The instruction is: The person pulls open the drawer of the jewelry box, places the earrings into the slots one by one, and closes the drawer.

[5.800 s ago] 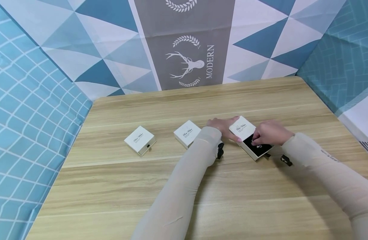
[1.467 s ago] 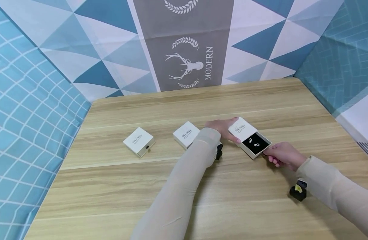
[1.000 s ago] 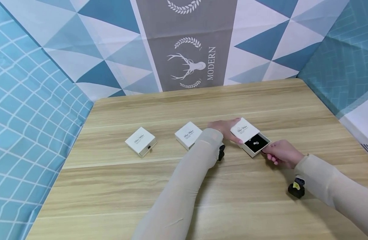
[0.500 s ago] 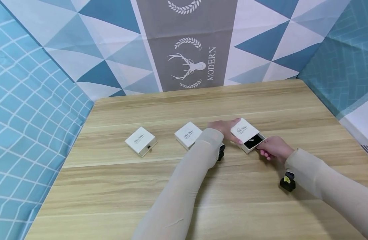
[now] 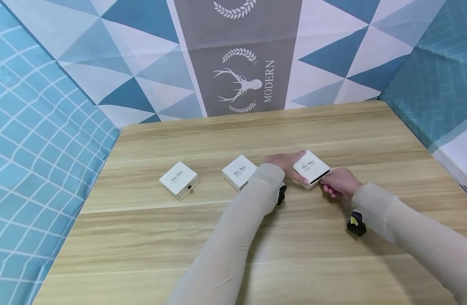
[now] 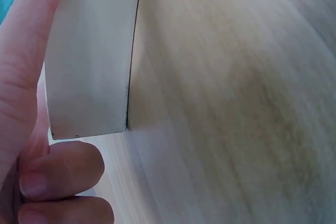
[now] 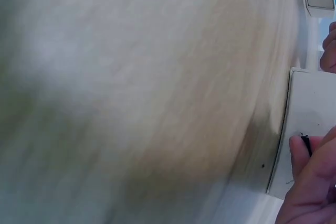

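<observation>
A small white drawer-style jewelry box (image 5: 311, 166) with black lettering sits on the table, right of the middle. Its drawer is nearly all the way in; only a thin dark strip shows along the front edge, and the contents are hidden. My left hand (image 5: 287, 164) grips the sleeve from the left, thumb and fingers along its sides; the left wrist view shows the box's plain side wall (image 6: 92, 56) beside the fingers. At the drawer front (image 7: 310, 100), my right hand (image 5: 341, 182) pinches the short black ribbon tab (image 7: 306, 142) between thumb and finger.
Two similar white boxes stand to the left: a middle one (image 5: 239, 170), partly behind my left sleeve, and a far-left one (image 5: 178, 178) with its black tab showing. Patterned cloth (image 5: 142, 55) rises behind the wooden table (image 5: 142, 254).
Earlier my right hand was at the earrings in the pulled-out drawer. It then took the ribbon tab, and the drawer slid into the sleeve, covering them. My left hand kept its hold.
</observation>
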Action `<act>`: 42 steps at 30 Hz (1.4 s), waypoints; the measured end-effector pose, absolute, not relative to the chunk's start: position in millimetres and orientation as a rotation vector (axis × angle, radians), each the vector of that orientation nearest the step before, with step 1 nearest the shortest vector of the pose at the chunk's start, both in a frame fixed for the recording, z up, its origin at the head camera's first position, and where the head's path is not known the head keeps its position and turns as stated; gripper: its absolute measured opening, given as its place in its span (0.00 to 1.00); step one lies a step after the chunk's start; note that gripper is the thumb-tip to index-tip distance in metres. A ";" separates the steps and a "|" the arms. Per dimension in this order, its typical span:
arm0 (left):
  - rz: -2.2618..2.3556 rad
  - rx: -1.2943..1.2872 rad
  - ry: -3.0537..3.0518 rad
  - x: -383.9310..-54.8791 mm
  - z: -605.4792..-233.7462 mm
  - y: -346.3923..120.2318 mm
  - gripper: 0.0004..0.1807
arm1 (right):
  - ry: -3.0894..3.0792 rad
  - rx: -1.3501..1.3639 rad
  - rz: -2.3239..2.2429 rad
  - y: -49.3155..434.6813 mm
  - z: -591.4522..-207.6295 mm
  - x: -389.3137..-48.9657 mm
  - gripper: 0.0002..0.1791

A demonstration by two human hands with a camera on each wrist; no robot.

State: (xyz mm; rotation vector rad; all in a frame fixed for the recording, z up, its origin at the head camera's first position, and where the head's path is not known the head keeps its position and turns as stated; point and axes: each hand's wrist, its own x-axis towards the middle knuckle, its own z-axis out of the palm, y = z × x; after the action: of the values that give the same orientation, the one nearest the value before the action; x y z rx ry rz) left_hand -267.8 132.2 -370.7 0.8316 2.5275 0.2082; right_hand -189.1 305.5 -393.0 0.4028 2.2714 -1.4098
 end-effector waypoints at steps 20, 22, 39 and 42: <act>-0.107 0.749 2.679 -270.1 -370.5 117.4 0.59 | 2.443 -0.017 -1.083 300.9 -378.6 -182.4 0.21; -0.142 0.794 2.738 -271.2 -366.9 113.9 0.56 | 2.516 -0.100 -1.037 305.3 -370.3 -177.3 0.27; -0.029 1.132 3.063 -232.0 -295.9 -59.3 0.52 | 3.160 -0.545 -0.505 336.1 -363.9 -139.4 0.43; 0.007 1.052 3.083 -222.4 -295.0 -97.8 0.52 | 3.181 -0.519 -0.405 342.2 -363.3 -137.5 0.45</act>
State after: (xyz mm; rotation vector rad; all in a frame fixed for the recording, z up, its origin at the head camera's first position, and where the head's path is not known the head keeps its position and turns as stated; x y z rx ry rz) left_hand -222.4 -97.8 -295.0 1.0525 3.0831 0.0072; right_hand -137.5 342.2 -363.3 -0.5186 3.1813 -0.4054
